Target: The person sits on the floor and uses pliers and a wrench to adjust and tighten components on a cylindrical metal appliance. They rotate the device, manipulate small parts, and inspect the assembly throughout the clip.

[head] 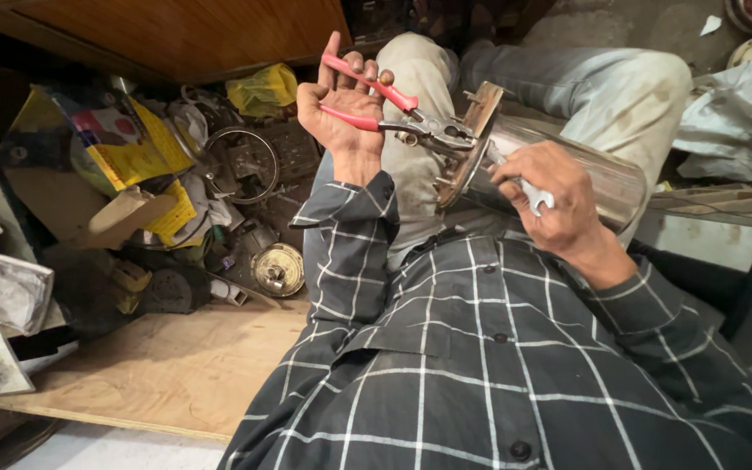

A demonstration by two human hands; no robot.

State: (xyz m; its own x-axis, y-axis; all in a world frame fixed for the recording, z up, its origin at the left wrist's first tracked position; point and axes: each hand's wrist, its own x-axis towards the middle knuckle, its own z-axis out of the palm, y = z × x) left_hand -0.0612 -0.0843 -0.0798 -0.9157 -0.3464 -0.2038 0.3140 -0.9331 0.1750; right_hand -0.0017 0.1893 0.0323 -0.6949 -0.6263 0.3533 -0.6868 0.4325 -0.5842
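The left hand (345,109) had its grip closed around the red handles of a pair of pliers (393,109), palm turned up toward the head, wrist bent back, fingers curled over the upper handle. The nose of the pliers bit on something small at the flanged end of a shiny metal cylinder (559,165), which lay across the person's lap, just right of that grip. The right hand (550,196) was wrapped over the cylinder's side, its grip closed on a small silver spanner (537,198) whose end peeped out between the fingers. I could not make out which fastener either tool had hold of.

To my eye the work wanted the pliers held square and steady while the spanner did the turning, with the cylinder braced on the thigh so it could not roll.

Both forearms, in dark checked sleeves, angled inward from the body. Further left of the pliers lay a heap of clutter, a yellow bag (263,87) and a round metal part (278,270), beside a plywood board (176,365).
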